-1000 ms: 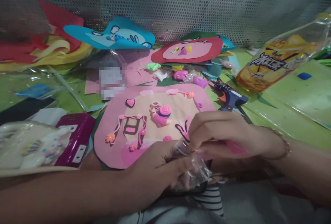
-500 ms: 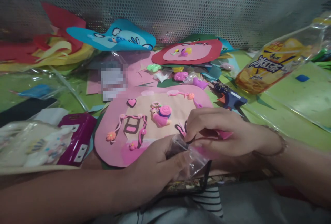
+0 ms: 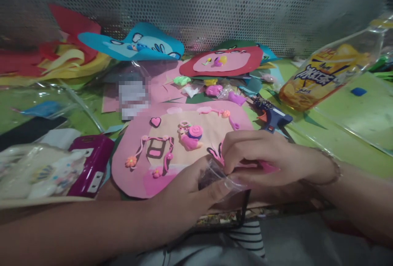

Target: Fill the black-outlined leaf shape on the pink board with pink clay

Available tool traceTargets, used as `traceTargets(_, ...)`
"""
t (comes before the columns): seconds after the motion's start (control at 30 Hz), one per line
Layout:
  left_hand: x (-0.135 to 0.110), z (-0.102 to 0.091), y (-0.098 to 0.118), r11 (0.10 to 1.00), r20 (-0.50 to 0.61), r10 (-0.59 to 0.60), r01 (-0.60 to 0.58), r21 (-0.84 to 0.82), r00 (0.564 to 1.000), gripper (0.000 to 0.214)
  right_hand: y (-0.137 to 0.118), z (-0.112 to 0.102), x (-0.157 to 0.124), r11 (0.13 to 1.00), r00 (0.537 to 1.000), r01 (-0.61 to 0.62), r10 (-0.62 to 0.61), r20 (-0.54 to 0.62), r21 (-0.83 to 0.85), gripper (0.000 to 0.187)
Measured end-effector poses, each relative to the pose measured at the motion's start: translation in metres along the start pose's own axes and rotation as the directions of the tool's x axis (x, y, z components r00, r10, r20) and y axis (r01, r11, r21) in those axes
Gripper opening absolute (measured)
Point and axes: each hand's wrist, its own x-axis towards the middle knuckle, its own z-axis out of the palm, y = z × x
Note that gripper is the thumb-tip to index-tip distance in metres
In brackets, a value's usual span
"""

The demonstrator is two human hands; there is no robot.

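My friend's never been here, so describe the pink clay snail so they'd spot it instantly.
On the green table, find the large pink paper up front. The snail sits near the middle of its beige centre. Its coiled pink shell, rimmed dark blue, sets it apart from the heart and flowers.

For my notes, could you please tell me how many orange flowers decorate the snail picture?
2: one orange flower at lower left, another orange flower at upper right; the right hand may hide more.

The snail lies on the picture; right of it, glue gun, then bottle.
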Motion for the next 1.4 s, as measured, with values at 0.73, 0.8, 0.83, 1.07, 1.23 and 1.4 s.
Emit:
traceTargets(0.73,-0.002,-0.001,0.010,1.000,0.030,0.014,-0.014,-0.019,0.999,0.023,0.008,0.005,0.002,0.979,0.993,-0.095,0.106,-0.051,0.182,0.010)
traceTargets(0.8,-0.001,0.000,0.011,0.999,0.023,0.022,-0.021,-0.047,0.999,0.023,0.008,0.003,0.002,0.973,0.990,-0.102,0.120,-0.077,0.208,0.010)
traceTargets(0.83,-0.001,0.001,0.012,0.998,0.013,0.011,-0.010,-0.059,1.000,0.023,0.008,0.002,0.002,0.972,0.989,-0.105,0.124,-0.082,0.208,0.009)
traceTargets(1.07,0.000,0.003,0.012,0.997,-0.028,-0.057,0.055,-0.059,0.998,0.023,0.006,-0.005,0.002,0.971,0.978,-0.183,0.196,-0.074,0.157,0.008)
traceTargets(1.23,0.000,0.003,0.006,0.993,-0.037,-0.107,0.105,-0.051,0.994,0.028,0.008,-0.008,0.000,0.891,0.899,-0.362,0.411,-0.152,0.273,0.005)
traceTargets(1.4,-0.004,0.001,0.008,0.983,-0.036,-0.003,0.009,0.186,0.999,0.025,0.016,-0.010,-0.002,0.821,0.829,-0.405,0.515,-0.216,0.403,0.017)
